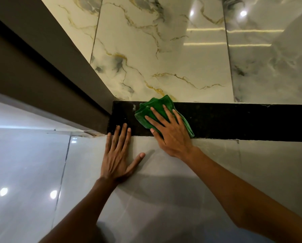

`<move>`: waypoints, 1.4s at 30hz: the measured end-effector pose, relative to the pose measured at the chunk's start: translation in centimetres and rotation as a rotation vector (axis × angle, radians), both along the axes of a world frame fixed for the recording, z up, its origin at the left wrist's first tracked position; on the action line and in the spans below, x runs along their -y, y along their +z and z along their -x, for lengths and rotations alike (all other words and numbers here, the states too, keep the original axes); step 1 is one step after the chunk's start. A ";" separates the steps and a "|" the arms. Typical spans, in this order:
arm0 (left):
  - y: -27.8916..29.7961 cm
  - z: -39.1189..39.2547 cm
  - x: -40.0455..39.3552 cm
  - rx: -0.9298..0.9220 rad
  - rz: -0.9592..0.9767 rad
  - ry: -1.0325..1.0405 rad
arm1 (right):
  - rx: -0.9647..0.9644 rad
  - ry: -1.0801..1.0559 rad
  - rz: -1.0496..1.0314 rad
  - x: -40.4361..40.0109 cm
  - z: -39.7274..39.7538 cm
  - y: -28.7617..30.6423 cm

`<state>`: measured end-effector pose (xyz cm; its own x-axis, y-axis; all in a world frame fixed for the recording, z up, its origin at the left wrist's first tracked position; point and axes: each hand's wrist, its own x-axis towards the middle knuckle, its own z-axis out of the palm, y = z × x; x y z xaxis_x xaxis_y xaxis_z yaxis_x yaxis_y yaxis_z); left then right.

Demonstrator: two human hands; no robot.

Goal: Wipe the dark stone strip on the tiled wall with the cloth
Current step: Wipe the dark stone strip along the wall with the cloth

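A dark stone strip (234,121) runs across the tiled wall, between marbled tiles above and plain grey tiles below. A folded green cloth (155,106) lies flat on the strip near its left end. My right hand (171,134) presses on the cloth with fingers spread, covering much of it. My left hand (117,155) rests flat on the grey tile just below the strip, fingers apart and fingertips reaching onto the strip's lower edge. A small pale speck (134,107) shows on the strip left of the cloth.
A brown door frame or beam (62,71) meets the strip's left end. Glossy marbled tiles (164,50) with gold veins sit above, grey tiles (181,190) below. Light reflections glint on the tiles at upper right and lower left.
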<state>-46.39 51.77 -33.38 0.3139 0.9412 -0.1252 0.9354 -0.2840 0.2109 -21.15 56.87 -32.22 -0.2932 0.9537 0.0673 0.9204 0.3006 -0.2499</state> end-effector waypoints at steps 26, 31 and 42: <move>0.2 -10.7 -0.5 0.048 -0.034 -0.044 | -0.032 -0.435 0.029 5.4 -18.2 0.0; -0.3 -10.5 -0.6 0.013 -0.054 -0.048 | -0.031 -0.600 0.041 6.0 -23.8 0.1; -0.5 -11.4 -1.2 -0.030 -0.054 -0.017 | -0.006 -1.295 0.035 8.9 -35.9 0.7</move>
<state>-34.95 52.92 -33.91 0.3271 0.9413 -0.0837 0.9359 -0.3105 0.1663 14.78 47.93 -31.48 0.8394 0.5425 0.0344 0.5334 -0.8098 -0.2445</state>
